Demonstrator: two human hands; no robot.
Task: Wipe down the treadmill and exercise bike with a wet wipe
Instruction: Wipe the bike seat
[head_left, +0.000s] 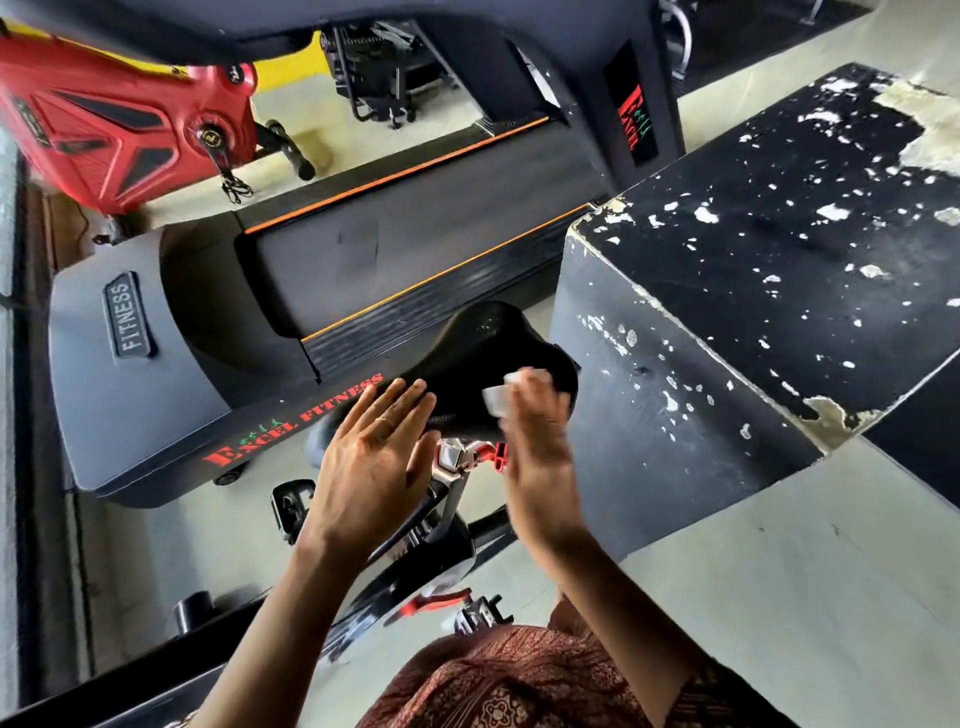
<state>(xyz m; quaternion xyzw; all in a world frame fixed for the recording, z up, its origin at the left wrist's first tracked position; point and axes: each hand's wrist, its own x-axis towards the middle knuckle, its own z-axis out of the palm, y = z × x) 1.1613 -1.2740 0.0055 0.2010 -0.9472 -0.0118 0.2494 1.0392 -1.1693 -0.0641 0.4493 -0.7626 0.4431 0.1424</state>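
Note:
The exercise bike's black saddle (488, 353) sits at mid-frame, above its silver seat clamp (453, 460) and black frame. My right hand (537, 452) holds a white wet wipe (501, 397) against the saddle's rear right side; the hand is motion-blurred. My left hand (371, 457) lies with straight fingers against the saddle's left side. Beyond the saddle lies the grey and black treadmill (171, 364) with orange-trimmed belt deck (415, 234) and red "Excel Fitness" lettering.
A large black box (753, 291) with chipped paint stands close to the right of the saddle. A red exercise bike (114, 130) stands at the back left. Bike pedals (291, 506) sit below my hands. Pale floor (779, 597) lies to the lower right.

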